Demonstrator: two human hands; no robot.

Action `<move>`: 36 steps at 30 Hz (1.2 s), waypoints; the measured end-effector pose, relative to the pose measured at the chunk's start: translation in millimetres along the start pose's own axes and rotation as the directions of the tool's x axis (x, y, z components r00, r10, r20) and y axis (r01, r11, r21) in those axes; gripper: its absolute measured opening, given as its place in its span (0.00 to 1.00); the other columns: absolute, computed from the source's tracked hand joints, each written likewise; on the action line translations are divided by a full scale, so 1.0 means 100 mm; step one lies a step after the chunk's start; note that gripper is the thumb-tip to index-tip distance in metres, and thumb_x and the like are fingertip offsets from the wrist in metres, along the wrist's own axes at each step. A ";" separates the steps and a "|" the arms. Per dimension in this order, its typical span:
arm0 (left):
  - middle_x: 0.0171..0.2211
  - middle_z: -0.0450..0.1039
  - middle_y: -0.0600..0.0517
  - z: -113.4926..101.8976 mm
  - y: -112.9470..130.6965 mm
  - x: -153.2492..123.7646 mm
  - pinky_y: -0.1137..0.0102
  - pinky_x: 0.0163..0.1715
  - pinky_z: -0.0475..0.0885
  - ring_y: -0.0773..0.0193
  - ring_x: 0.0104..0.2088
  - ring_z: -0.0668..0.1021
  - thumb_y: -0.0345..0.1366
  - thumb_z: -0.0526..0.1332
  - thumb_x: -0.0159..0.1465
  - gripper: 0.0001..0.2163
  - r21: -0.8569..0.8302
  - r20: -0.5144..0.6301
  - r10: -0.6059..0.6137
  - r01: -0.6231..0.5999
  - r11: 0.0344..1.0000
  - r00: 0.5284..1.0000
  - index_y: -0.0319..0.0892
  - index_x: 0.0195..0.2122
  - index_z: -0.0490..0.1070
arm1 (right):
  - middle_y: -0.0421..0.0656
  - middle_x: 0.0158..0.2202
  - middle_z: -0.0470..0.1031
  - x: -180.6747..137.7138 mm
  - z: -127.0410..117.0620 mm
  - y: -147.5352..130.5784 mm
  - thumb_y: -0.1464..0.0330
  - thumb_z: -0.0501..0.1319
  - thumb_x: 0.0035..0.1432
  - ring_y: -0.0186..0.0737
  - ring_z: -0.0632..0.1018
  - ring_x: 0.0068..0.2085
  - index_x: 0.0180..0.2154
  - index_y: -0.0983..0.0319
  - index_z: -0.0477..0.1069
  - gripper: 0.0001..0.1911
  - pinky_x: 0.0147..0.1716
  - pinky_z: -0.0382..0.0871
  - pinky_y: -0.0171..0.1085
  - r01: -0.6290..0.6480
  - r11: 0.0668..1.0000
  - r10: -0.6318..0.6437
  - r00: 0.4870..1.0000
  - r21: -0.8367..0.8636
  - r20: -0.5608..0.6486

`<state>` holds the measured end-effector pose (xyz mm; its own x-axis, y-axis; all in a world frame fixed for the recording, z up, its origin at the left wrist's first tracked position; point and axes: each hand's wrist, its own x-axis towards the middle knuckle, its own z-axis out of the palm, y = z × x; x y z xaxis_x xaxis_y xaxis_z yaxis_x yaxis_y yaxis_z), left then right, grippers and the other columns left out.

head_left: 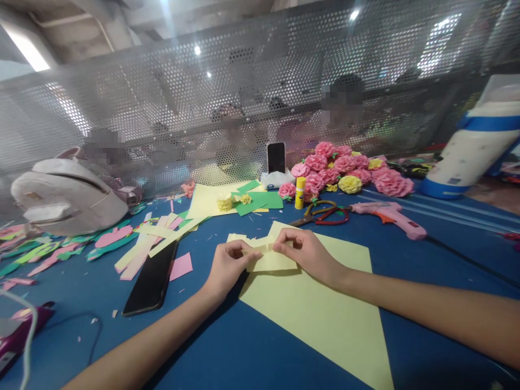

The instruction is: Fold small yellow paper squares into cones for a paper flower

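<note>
Between my two hands is a small piece of yellow paper (pixel 274 263), with a fold or bent edge along its top. My left hand (pixel 231 265) pinches its left side between thumb and fingers. On the right side, my right hand (pixel 306 253) pinches the upper edge in the same way. Beneath lies a large yellow sheet (pixel 325 314) flat on the blue table (pixel 227 352). Just beyond my hands are scissors (pixel 320 213) with red and dark handles and a yellow glue stick (pixel 299 193) standing upright.
A pink glue gun (pixel 390 215) with a cord lies at right, near a large bottle (pixel 473 146). Pink paper flowers (pixel 345 168) are piled at the back. To the left are a black phone (pixel 152 281), paper strips (pixel 150 238) and a white backpack (pixel 73 195). A perforated screen (pixel 170 108) stands behind.
</note>
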<state>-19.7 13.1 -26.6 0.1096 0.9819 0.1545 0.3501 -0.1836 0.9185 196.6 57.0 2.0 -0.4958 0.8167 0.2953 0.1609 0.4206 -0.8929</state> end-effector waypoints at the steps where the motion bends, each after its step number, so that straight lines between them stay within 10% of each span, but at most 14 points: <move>1: 0.42 0.75 0.49 0.00 0.00 0.00 0.64 0.38 0.78 0.62 0.38 0.79 0.41 0.62 0.69 0.12 -0.011 -0.007 -0.007 0.007 1.000 1.000 0.38 0.47 0.72 | 0.38 0.28 0.69 0.00 0.00 -0.01 0.56 0.66 0.59 0.36 0.68 0.31 0.28 0.61 0.71 0.16 0.30 0.59 0.35 0.000 1.000 0.000 1.000 0.009 -0.004; 36: 0.47 0.74 0.47 -0.02 0.06 -0.05 0.61 0.42 0.77 0.60 0.42 0.79 0.42 0.61 0.70 0.14 -0.165 -0.180 -0.064 0.034 0.986 0.981 0.38 0.51 0.71 | 0.40 0.30 0.74 0.10 -0.05 0.09 0.52 0.74 0.45 0.38 0.73 0.31 0.32 0.62 0.71 0.24 0.30 0.68 0.36 -0.093 0.961 0.130 0.983 0.260 -0.130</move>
<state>-20.2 7.4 -21.5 -0.0828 0.9840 0.1581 0.1949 -0.1396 0.9708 197.7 71.2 -1.4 -0.3553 0.9090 0.2180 -0.0207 0.2256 -0.9740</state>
